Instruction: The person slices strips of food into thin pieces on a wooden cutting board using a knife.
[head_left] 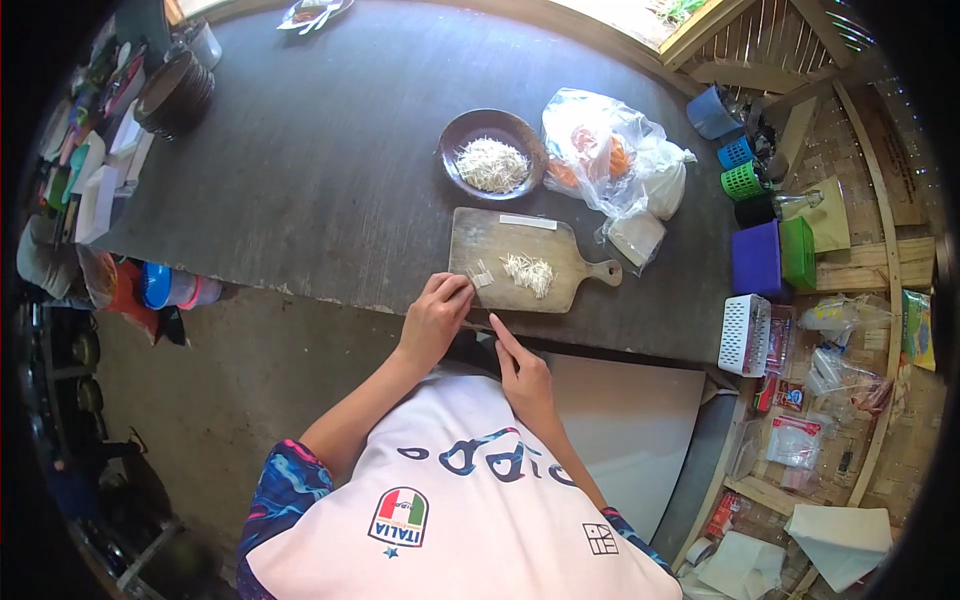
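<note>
My left hand presses its bent fingertips on a small pale piece of food, partly cut into thin strips, at the near left of the wooden cutting board. My right hand is just off the board's near edge, index finger stretched forward and the others curled around what seems to be a knife; its blade barely shows. Beside the piece lies a small heap of pale shreds. One uncut pale stick rests along the board's far edge. Behind the board, a dark bowl holds many more shreds.
Right of the bowl sit a clear plastic bag with orange contents and a wrapped pale block. A plate is at the dark table's far edge. Stacked dark bowls stand at left. Baskets, including a white one, line the right wall.
</note>
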